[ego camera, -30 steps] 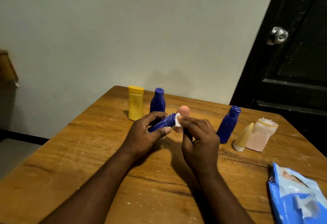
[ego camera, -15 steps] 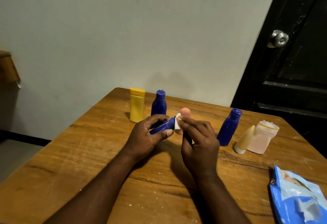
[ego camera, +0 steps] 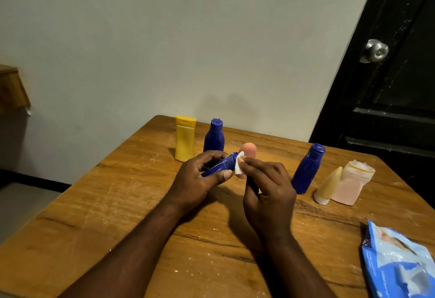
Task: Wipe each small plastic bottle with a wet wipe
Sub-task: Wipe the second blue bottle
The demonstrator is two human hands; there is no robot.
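My left hand (ego camera: pixel 199 180) grips a small blue bottle (ego camera: pixel 221 164) lying sideways, its cap end pointing right. My right hand (ego camera: pixel 267 187) pinches a small white wet wipe (ego camera: pixel 239 166) against that cap end. Behind the wipe a pink bottle (ego camera: pixel 249 150) shows only its rounded top. A yellow bottle (ego camera: pixel 185 138) and a second blue bottle (ego camera: pixel 214 136) stand at the back of the wooden table (ego camera: pixel 117 203). A third blue bottle (ego camera: pixel 307 169) stands to the right, beside a cream cone-shaped bottle (ego camera: pixel 328 186) and a pale pink bottle (ego camera: pixel 350 183).
A blue pack of wet wipes (ego camera: pixel 400 260) lies at the table's right front edge. A dark door with a metal knob (ego camera: pixel 375 50) stands at the right. A grey wall runs behind the table.
The hands have kept their hold on the bottle and wipe, with the wipe staying at the cap end. The view shifted slightly.
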